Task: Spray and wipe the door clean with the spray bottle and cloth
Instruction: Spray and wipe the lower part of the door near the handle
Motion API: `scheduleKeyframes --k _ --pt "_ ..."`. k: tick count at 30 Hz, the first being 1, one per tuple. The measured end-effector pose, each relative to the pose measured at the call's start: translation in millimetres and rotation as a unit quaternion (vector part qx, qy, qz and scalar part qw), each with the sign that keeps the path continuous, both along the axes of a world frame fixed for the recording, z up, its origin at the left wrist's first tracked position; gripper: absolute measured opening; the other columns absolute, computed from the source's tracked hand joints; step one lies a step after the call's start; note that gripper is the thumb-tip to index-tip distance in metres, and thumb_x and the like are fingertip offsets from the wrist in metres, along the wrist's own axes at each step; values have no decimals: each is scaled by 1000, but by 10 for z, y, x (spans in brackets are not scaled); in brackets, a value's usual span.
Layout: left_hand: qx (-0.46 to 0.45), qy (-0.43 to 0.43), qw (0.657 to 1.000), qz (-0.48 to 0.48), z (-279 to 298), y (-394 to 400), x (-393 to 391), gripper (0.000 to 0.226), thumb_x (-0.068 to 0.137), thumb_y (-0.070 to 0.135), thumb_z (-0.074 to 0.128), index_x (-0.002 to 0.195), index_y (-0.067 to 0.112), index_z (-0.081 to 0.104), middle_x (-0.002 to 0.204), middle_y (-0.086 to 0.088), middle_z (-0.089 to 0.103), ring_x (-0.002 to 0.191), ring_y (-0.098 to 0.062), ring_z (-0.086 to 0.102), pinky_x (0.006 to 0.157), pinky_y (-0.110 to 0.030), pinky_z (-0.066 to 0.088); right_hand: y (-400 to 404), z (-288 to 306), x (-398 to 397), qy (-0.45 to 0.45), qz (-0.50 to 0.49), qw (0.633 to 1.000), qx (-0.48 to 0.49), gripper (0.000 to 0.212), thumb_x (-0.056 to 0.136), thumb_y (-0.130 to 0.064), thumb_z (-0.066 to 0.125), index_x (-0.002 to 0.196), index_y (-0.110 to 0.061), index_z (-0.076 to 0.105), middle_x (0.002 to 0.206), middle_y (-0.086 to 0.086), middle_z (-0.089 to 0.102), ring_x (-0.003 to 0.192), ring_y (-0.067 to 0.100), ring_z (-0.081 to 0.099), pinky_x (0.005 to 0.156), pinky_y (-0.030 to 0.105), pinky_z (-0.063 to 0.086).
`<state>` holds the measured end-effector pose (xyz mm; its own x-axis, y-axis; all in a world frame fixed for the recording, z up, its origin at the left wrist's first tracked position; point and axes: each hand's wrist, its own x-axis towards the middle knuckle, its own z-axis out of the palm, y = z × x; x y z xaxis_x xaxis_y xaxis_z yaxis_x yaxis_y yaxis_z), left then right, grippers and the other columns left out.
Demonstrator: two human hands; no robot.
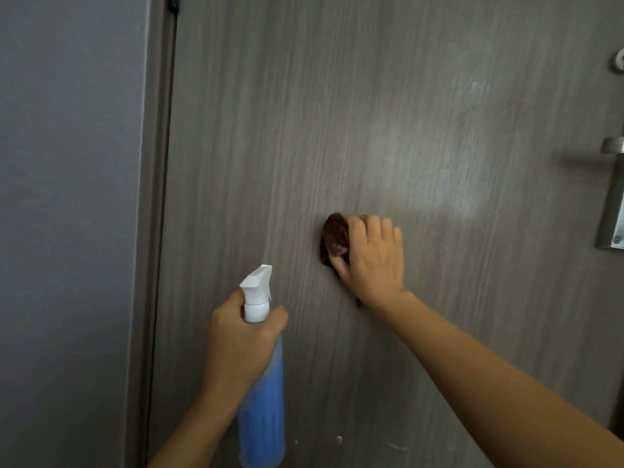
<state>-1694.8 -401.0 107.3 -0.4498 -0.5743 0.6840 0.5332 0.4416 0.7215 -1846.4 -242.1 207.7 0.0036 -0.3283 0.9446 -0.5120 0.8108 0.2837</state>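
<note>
Your right hand [369,256] pressed a bunched dark brown cloth [334,239] against the grey wood-grain laminate door [304,130], about mid-panel and well left of the brushed metal lever handle [613,146]; your fingers curled over the wad, gripping it. Your left hand [241,342] was wrapped tightly round the neck of the translucent blue plastic spray bottle [261,393] just under its white trigger head, nozzle up and held close to the door. The cloth looked soft and limp, best kept balled under the palm. The bottle seemed largely full, so moderately heavy and smooth-sided; the neck was the secure hold. A paler sheen right of the cloth may have been wet spray, though blur made that uncertain.
</note>
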Motion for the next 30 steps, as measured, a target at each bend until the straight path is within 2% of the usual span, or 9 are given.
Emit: scheduleKeyframes --k 5,8,11,13,15,17,20,25,30 --pt "6 -12 1000 -3 -62 49 -43 26 67 27 70 68 7 53 49 7 51 45 -4 47 43 -19 40 175 -589 9 12 -1 993 115 50 87 -49 56 115 -7 60 97 13 59 78 32 53 69 41 32" --pt "6 -19 1000 -11 -76 88 -65 27 67 28 70 70 6 56 50 6 52 45 -3 47 43 -19 41 174 -532 20 -17 29 995 90 57 90 -45 61 130 -7 49 102 15 59 80 34 56 70 42 42" --pt "8 -17 1000 -10 -68 96 -77 25 68 25 71 70 6 56 50 6 53 44 -3 48 42 -18 40 147 -222 21 5 108 993 56 76 85 -30 79 147 -14 39 114 25 61 88 39 61 69 45 53" --pt "5 -13 1000 -14 -58 94 -87 23 70 22 73 69 7 55 49 6 52 44 -3 48 42 -18 40 133 55 5 54 143 988 29 70 90 -26 79 149 -22 43 118 28 61 93 40 63 70 45 55" --pt "8 -13 1000 -16 -48 95 -89 25 69 24 71 69 6 54 50 6 51 45 -3 48 43 -19 40 90 287 -12 87 140 986 13 54 96 -25 73 147 -26 55 112 25 62 86 37 61 66 44 54" --pt "8 -13 1000 -14 -43 98 -91 28 68 26 71 70 4 55 51 3 52 46 -4 48 43 -20 41 52 365 -37 115 99 988 29 44 97 -18 70 141 -26 64 107 20 62 76 34 57 62 44 50" --pt "10 -10 1000 -13 -57 96 -104 26 69 27 71 71 5 56 54 -2 56 47 -5 51 44 -20 41 33 240 -41 149 47 987 42 46 92 -12 69 136 -28 68 115 15 55 74 32 55 62 42 46" --pt "3 -18 1000 -12 -136 81 -145 24 76 12 79 71 7 56 52 5 55 46 -3 51 44 -18 41 113 -267 7 48 38 996 71 51 91 -20 62 142 -25 61 123 22 60 81 35 51 65 43 45" --pt "19 -39 999 -7 -163 125 -155 25 67 31 72 69 11 57 55 1 59 48 -4 52 45 -21 41 482 -792 70 -1 26 989 147 49 89 -27 73 137 -23 63 115 19 58 79 34 60 52 35 50"
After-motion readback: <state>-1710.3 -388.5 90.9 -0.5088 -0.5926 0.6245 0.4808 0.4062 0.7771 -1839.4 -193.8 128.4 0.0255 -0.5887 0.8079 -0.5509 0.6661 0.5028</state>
